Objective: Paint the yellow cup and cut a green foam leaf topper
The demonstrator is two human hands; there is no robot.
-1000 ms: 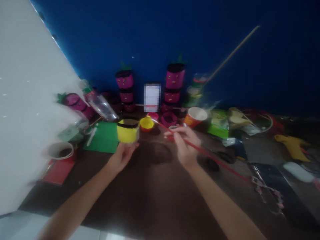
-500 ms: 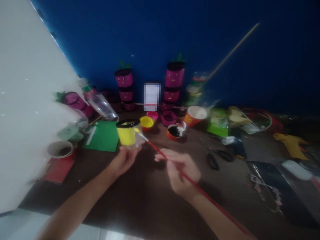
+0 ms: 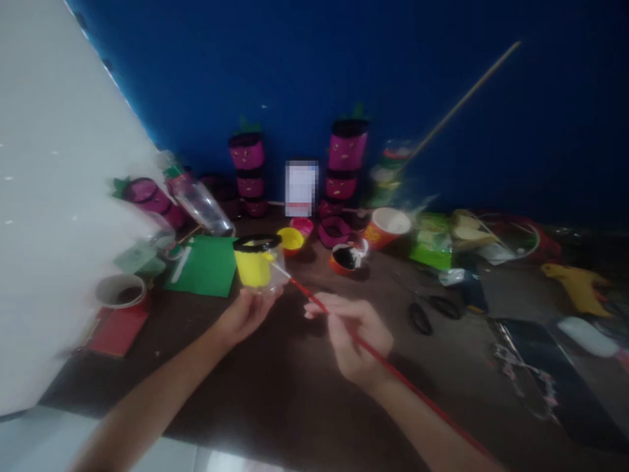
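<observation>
My left hand (image 3: 251, 314) is closed around the base of a clear plastic cup (image 3: 253, 267), keeping it upright above the table. Yellow paint covers much of its side, a clear part shows at the right, and the rim is black. A long red-handled paintbrush (image 3: 319, 303) is pinched in my right hand (image 3: 361, 337). Its yellow-loaded tip touches the cup's side at the edge of the painted part. Just behind the cup stand a small pot of yellow paint (image 3: 291, 242) and a pink pot (image 3: 301, 227). A pot of black paint (image 3: 344, 258) is to the right.
Painted purple containers (image 3: 348, 147) with faces stand stacked by the blue wall. On the left are green sheet material (image 3: 202, 265), a clear bottle (image 3: 204, 206) and a paper cup (image 3: 120, 292). Scissors (image 3: 420, 318), a yellow glue gun (image 3: 577, 285) and a dark phone-like slab (image 3: 555, 367) lie right.
The brush tip has come onto the cup's side from its right edge. The cup has turned or shifted slightly, with more of its clear part showing. The view has shifted a little.
</observation>
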